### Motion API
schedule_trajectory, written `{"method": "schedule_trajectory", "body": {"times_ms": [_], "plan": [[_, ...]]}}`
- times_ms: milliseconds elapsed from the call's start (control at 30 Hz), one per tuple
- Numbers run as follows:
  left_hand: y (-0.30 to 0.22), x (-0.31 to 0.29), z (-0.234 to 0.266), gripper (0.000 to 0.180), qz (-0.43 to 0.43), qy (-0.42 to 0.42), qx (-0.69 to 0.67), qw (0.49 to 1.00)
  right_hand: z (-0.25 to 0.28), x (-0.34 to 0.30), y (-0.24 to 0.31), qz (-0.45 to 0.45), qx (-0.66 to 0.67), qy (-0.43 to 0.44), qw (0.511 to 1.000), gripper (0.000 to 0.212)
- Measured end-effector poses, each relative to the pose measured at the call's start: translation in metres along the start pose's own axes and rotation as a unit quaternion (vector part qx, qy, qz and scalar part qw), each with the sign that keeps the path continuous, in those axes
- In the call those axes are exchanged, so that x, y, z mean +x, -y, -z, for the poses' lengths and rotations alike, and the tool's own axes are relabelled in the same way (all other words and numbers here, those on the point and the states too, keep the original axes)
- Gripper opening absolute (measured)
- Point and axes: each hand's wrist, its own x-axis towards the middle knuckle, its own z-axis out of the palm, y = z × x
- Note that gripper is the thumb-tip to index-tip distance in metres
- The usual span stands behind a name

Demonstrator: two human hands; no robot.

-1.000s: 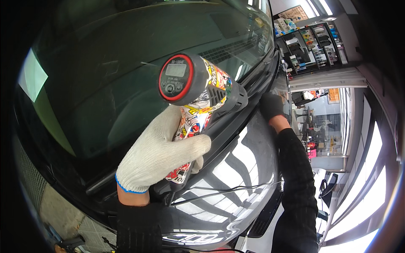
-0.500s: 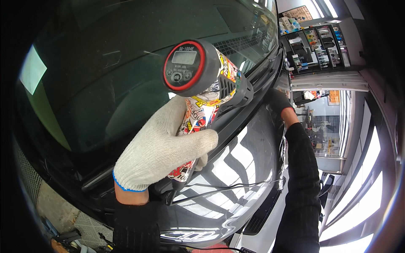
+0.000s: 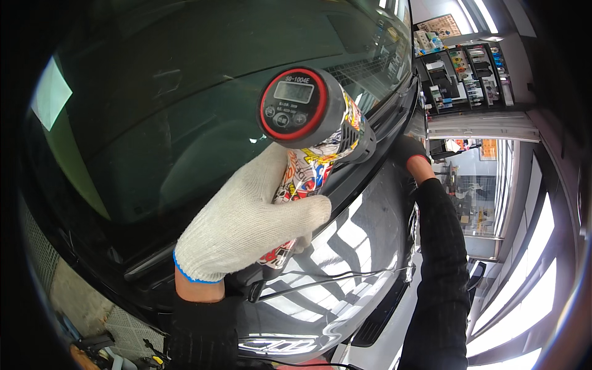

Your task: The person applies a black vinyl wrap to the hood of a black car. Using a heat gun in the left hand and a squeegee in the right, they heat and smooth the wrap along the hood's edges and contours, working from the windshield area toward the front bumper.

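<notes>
A heat gun [image 3: 314, 151] covered in colourful stickers, with a dark red-rimmed rear cap and a small display, points away over the base of the windshield. In a white knit glove with a blue cuff, my left hand [image 3: 246, 219] is wrapped round its handle. My right hand [image 3: 409, 150], in a black glove with a red cuff edge, reaches to the far side of the glossy dark car hood [image 3: 351, 246], close to the windshield corner. Its fingers are hidden against the dark surface, so what they touch cannot be made out.
The dark windshield [image 3: 185, 111] fills the left and top. A black cord [image 3: 333, 279] runs from the heat gun's handle across the hood. Shelves of bottles [image 3: 465, 74] stand at the far right. Tools and mesh lie on the floor [image 3: 80, 302] at lower left.
My left hand has shifted a little to the right with the heat gun, whose rear cap now sits slightly lower in view. My right hand stays in about the same place.
</notes>
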Motion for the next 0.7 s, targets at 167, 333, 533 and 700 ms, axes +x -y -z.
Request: {"method": "schedule_trajectory", "body": {"times_ms": [167, 333, 533, 700], "plan": [[0.003, 0.007, 0.002, 0.055, 0.009, 0.004, -0.01, 1.0, -0.037, 0.037, -0.035, 0.118, 0.027, -0.016, 0.992, 0.032], [0.004, 0.009, 0.002, 0.054, -0.001, 0.005, -0.026, 1.0, -0.065, 0.044, -0.064, 0.108, 0.321, -0.022, 0.941, 0.024], [0.002, 0.01, 0.002, 0.051, 0.001, 0.009, -0.023, 1.0, -0.07, 0.021, -0.059, 0.087, 0.468, -0.05, 0.878, 0.021], [0.0, 0.008, 0.004, 0.051, 0.006, 0.003, -0.008, 1.0, -0.066, 0.007, -0.05, 0.074, 0.467, -0.093, 0.876, 0.015]]}}
